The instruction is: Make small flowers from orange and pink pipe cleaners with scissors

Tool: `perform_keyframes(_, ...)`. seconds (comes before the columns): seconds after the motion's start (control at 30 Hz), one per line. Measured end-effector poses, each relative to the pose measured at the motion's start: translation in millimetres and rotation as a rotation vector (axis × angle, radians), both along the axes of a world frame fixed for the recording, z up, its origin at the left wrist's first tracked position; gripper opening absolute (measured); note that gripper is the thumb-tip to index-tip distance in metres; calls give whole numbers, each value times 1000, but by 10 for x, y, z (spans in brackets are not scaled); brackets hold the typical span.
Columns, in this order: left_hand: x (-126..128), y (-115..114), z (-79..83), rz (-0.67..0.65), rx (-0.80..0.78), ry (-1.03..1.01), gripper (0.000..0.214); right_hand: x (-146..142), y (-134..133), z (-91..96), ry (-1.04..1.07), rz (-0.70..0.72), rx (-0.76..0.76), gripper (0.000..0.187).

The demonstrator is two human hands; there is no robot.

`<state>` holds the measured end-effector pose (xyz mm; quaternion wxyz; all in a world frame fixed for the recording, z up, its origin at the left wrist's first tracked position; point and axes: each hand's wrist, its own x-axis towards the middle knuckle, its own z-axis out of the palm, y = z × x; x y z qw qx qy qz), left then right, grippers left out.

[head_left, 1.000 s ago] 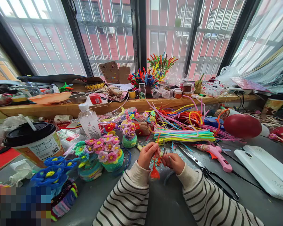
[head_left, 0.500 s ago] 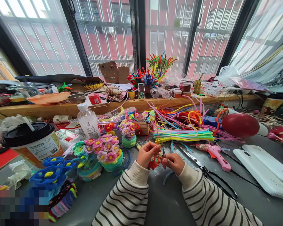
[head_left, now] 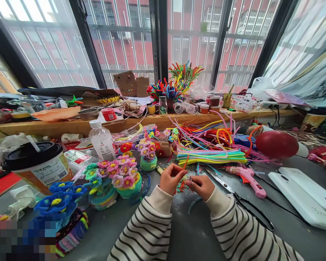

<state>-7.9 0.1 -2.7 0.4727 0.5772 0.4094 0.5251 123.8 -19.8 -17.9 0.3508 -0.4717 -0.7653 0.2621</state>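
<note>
1. My left hand (head_left: 171,178) and right hand (head_left: 201,186) sit close together over the grey desk (head_left: 195,235), just in front of the scissors (head_left: 235,194).
2. Change: a second ago the red pipe-cleaner piece (head_left: 181,184) dangled below my hands; now it's pulled up between them, mostly hidden, with one orange end poking up above the left thumb.
3. Left hand: fingers curled, pinching the piece. Right hand: fingers pressed together around a thin metal tool (head_left: 190,177) (tweezers or a needle, too small to tell).
4. My read: the piece is being twisted or tightened, still mid-shaping, not set down.
5. Desk: glitter scraps under the hands. Left of the scissors, finished flower pots (head_left: 125,179); further left, a blue flower (head_left: 58,199) and a lidded paper cup (head_left: 36,163).
6. Behind the scissors, a heap of loose pipe cleaners (head_left: 212,145); right of them a pink glue gun (head_left: 248,177), a red balloon (head_left: 278,144) and white cases (head_left: 305,197).
7. Room: a cluttered wooden sill (head_left: 78,125) behind the scissors, barred windows, red building outside.
</note>
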Motion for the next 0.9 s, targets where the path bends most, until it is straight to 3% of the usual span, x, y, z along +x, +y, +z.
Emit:
perform_keyframes(0.27,-4,7,32,-172,-183,-95,20,25,37,-27,58,-127,22,48)
perform_keyframes(0.6,-8,7,50,-258,-301,-152,23,20,38,-19,78,-87,-2,49)
perform_keyframes(0.9,0,8,24,-268,-289,-153,19,7,46,-46,98,-18,-22,51)
